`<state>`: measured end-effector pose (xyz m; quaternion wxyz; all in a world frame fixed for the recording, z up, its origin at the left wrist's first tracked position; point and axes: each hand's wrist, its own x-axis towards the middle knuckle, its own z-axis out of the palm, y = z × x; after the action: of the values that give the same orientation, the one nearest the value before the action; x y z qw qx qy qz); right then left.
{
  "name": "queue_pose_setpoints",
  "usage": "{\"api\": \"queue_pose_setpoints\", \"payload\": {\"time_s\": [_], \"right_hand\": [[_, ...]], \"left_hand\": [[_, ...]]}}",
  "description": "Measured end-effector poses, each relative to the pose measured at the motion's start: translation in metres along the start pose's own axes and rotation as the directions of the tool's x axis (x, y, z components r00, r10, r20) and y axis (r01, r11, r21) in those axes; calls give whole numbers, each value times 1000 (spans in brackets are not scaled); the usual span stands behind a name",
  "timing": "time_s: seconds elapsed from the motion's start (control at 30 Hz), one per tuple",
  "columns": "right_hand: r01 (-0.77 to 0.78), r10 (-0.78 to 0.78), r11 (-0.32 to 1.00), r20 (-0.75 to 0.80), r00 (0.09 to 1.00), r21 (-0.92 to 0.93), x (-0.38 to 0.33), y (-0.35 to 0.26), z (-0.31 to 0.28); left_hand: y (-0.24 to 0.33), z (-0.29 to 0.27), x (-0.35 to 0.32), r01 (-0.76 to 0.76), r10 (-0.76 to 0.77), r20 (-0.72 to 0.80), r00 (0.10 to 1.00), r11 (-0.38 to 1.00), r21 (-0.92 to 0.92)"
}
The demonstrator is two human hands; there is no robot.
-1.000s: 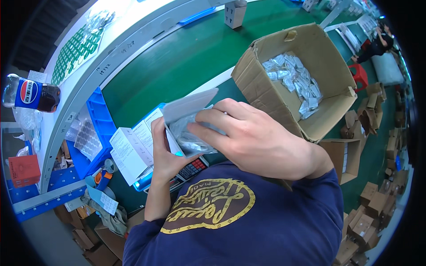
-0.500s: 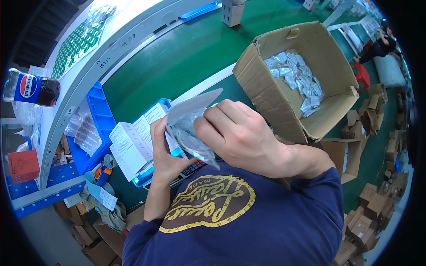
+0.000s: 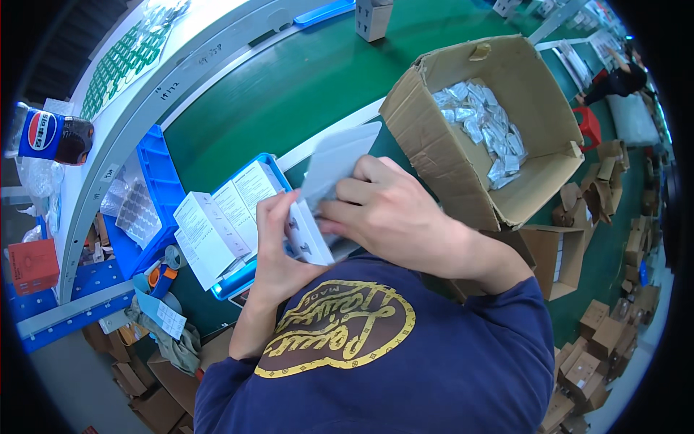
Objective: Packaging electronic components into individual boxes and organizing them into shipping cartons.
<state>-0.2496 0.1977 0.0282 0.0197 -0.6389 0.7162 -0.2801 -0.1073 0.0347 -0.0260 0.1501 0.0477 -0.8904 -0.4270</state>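
A small white box (image 3: 311,235) with its long flap (image 3: 340,155) standing up is in front of my chest. My left hand (image 3: 278,242) grips it from the left, thumb on the near side and fingers on the far side. Curled at the box's opening, my right hand (image 3: 387,213) has its fingertips inside, closed on a clear plastic bag that is mostly hidden by the hand and the box walls. Left of my hands, a blue tray (image 3: 271,160) holds several white printed boxes (image 3: 249,192), some leaning over its left side.
A large open carton (image 3: 419,145) with several clear packets (image 3: 484,130) stands at the right. Beyond lies a green table (image 3: 289,87). At the left are a blue bin (image 3: 163,166), a cola bottle (image 3: 54,135), a red box (image 3: 32,266) and a tape dispenser (image 3: 159,278). More cartons fill the lower right.
My right hand has moved down into the box opening with the bag, which hung outside before. The box has turned, now showing its printed side, and its flap stands higher.
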Motion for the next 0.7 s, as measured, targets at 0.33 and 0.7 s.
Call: {"api": "queue_pose_setpoints", "payload": {"time_s": [0.33, 0.7], "right_hand": [[43, 297, 474, -205, 932, 880, -34, -15, 75], [54, 446, 296, -188, 875, 954, -13, -12, 76]], "left_hand": [[-16, 0, -26, -166, 128, -154, 980, 948, -272], [-2, 3, -20, 221, -204, 86, 975, 854, -471]]}}
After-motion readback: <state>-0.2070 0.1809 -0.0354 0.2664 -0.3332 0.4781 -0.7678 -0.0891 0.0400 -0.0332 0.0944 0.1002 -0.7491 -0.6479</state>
